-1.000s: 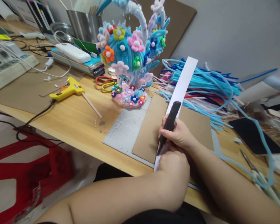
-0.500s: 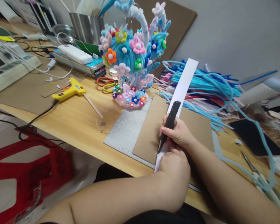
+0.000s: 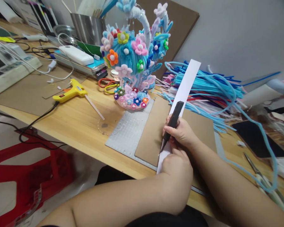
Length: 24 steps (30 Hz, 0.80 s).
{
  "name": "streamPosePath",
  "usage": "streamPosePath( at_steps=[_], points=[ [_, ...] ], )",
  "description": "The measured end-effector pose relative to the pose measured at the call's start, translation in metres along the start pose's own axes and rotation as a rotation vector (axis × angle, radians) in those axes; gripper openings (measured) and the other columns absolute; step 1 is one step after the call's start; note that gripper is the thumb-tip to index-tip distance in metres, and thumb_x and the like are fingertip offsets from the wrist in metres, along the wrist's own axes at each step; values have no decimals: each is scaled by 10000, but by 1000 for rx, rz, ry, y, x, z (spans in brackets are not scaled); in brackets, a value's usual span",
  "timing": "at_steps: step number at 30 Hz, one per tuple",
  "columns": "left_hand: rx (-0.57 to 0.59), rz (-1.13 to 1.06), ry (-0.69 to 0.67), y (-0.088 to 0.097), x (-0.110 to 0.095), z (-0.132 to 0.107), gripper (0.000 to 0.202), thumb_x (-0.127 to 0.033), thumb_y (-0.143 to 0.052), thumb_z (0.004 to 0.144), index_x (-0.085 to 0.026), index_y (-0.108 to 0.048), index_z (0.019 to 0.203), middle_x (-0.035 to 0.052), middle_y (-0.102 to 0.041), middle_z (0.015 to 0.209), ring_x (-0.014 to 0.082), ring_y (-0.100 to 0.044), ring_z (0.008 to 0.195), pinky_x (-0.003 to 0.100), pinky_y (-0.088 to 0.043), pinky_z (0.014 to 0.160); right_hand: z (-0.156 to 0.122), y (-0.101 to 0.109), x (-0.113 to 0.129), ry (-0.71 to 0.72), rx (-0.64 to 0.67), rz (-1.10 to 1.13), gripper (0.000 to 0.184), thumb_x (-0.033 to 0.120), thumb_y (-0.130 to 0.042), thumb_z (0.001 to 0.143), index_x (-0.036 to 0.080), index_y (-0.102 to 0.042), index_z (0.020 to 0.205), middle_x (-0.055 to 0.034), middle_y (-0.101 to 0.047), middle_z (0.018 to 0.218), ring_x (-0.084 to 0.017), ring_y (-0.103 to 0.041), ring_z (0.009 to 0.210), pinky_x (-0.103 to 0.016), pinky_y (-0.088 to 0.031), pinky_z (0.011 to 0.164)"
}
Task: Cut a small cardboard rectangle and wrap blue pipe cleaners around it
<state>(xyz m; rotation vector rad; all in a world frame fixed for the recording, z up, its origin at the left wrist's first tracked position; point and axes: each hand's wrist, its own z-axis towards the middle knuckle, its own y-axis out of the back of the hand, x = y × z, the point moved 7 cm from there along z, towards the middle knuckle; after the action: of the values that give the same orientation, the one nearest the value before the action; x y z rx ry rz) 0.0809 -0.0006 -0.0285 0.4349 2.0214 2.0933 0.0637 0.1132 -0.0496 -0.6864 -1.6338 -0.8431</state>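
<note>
My right hand (image 3: 182, 134) is closed round a black utility knife (image 3: 173, 121), its tip touching the left edge of a long white paper strip (image 3: 186, 82). The strip lies on a brown cardboard sheet (image 3: 153, 132) over a grey cutting mat (image 3: 129, 129). My left hand (image 3: 177, 171) is curled with its knuckles up and presses down on the strip's near end. Its fingers are tucked under and mostly hidden.
A pipe-cleaner flower sculpture (image 3: 134, 56) stands behind the mat. A yellow glue gun (image 3: 69, 91) lies to the left. A heap of blue pipe cleaners (image 3: 210, 85) and a dark phone (image 3: 257, 138) lie to the right. Scissors (image 3: 260, 176) sit near the right edge. Below is a red stool (image 3: 26, 173).
The knife and my right hand have slid slightly up the strip, away from me. My left hand stays on the strip's near end.
</note>
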Motion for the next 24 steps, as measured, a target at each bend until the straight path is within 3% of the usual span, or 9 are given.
streamPosePath(
  at_steps=[4,8,12,19,24],
  points=[
    [-16,38,4,1,1,1,460,-160,-484,814,52,-509,1222,275,-495,1285,337,-489,1186,423,-447,956,3,2,1,-11,-11,7,388,357,-718,686,242,-383,846,57,-593,538,-100,-457,323,-192,-347,278],
    [-1,-51,72,0,5,2,462,-102,-461,811,20,-479,1256,260,-503,1286,302,-513,1171,345,-541,821,4,3,3,-14,-25,-13,393,363,-724,674,241,-385,829,56,-596,536,-104,-465,320,-191,-346,273],
    [54,-129,53,-3,4,3,459,-90,-434,828,7,-455,1276,252,-485,1305,282,-518,1169,275,-567,731,6,6,3,-17,-57,-25,404,389,-728,661,246,-392,832,56,-594,524,-112,-462,315,-202,-341,266],
    [38,-32,-18,-4,-2,2,450,-100,-423,842,37,-452,1271,248,-475,1311,305,-474,1199,340,-531,854,10,9,2,2,-47,-49,404,411,-728,656,246,-401,825,55,-590,527,-132,-494,352,-219,-355,291],
    [5,-23,41,-3,0,2,442,-54,-360,849,67,-440,1267,266,-494,1281,285,-534,1143,267,-577,699,15,15,2,42,-78,-44,377,378,-729,661,248,-419,832,48,-601,563,-144,-540,402,-224,-390,311]
  ],
)
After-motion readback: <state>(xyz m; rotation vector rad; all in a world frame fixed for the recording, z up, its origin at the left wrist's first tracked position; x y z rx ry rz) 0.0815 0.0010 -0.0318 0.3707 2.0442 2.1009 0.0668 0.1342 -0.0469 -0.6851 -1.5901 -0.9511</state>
